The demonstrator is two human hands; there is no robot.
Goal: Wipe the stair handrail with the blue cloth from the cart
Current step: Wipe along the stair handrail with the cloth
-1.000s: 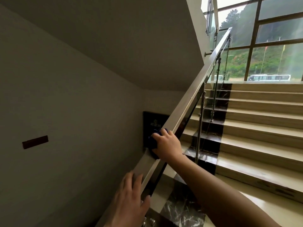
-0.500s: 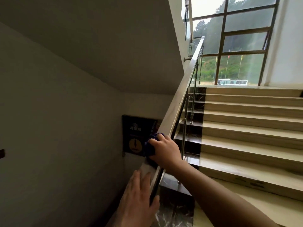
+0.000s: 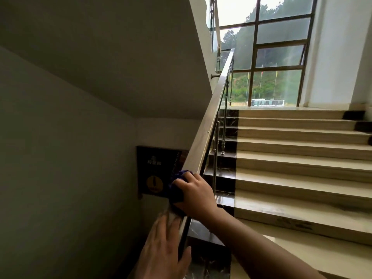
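Blue cloth stays gripped by the right hand on the handrail — left hand still rests flat below.

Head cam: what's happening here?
A person is wiping a stair handrail. The right hand grips a bunched blue cloth against the rail's lower stretch. The left hand rests flat on the rail just below it, fingers straight. The long run of rail rising toward the window lies above the cloth.
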